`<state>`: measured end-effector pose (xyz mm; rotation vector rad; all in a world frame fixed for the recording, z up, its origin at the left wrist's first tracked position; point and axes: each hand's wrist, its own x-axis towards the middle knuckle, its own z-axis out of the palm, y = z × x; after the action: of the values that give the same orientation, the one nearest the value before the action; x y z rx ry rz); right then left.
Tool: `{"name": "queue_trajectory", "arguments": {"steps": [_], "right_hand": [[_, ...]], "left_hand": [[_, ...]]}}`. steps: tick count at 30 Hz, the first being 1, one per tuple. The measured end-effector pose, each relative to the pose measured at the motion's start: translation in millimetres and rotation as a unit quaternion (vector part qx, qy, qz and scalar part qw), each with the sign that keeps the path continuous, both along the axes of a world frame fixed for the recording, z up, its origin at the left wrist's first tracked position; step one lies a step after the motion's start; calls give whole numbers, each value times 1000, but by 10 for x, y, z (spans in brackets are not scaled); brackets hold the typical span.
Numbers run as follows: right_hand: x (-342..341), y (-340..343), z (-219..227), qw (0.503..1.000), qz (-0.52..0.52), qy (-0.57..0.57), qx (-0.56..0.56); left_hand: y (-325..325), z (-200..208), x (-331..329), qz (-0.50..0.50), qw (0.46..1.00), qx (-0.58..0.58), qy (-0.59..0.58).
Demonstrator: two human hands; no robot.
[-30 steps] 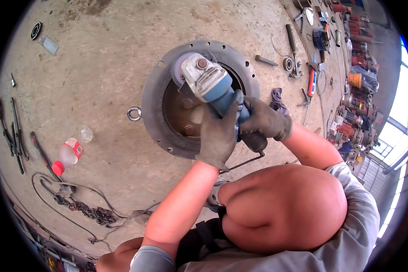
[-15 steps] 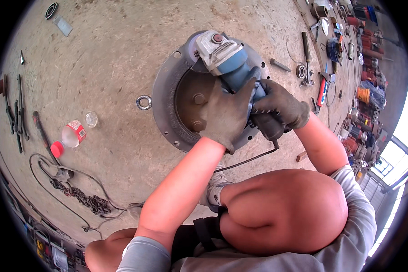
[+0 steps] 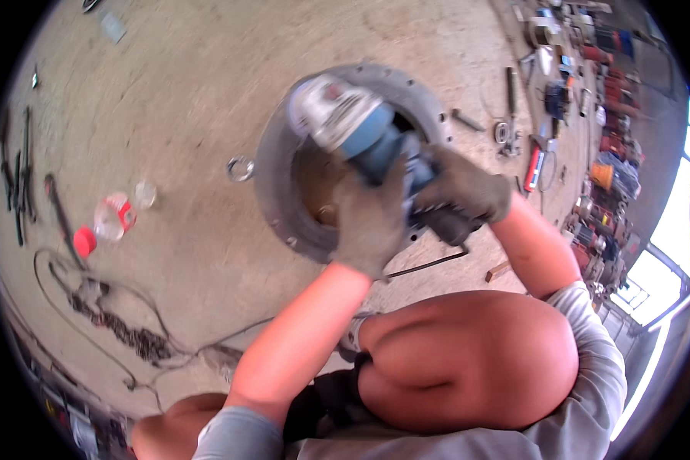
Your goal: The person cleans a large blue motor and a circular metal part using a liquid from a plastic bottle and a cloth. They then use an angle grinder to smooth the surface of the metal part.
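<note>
A blue angle grinder (image 3: 372,138) with a silver head is held over a round grey metal flange housing (image 3: 277,184). My left hand (image 3: 372,218), in a dark work glove, wraps round the grinder's body from the left. Also gloved, my right hand (image 3: 468,188) grips the grinder further back, near its dark rear end. The grinder's head lies over the upper left part of the housing's rim; motion blur hides whether its disc touches the metal. Bolt holes dot the rim, and a brown recess shows inside the ring.
An eye bolt (image 3: 241,168) lies left of the housing. Further left are a plastic bottle (image 3: 113,218), its red cap (image 3: 85,241), and a chain (image 3: 134,337) beside a looping cable. At the right lie a bearing (image 3: 501,133), a red tube (image 3: 533,167) and rows of motor parts (image 3: 613,130).
The grinder's head has shifted left and slightly down along the housing's rim, with both hands moving along with it. The whole view has shifted a little and is blurrier.
</note>
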<state>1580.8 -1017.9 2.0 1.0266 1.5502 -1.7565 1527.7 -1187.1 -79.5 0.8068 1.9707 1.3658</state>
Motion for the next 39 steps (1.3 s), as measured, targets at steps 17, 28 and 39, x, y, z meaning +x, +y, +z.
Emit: {"name": "queue_trajectory", "arguments": {"steps": [17,28,39], "right_hand": [[244,534,-1,989,36,54,132],[-90,391,110,988,71,32,131],[67,493,79,994,-13,11,111]], "left_hand": [[720,85,-242,-78,990,-30,-110],[586,-38,-274,-68,995,-27,-75],[728,-124,-192,-69,997,26,25]]}}
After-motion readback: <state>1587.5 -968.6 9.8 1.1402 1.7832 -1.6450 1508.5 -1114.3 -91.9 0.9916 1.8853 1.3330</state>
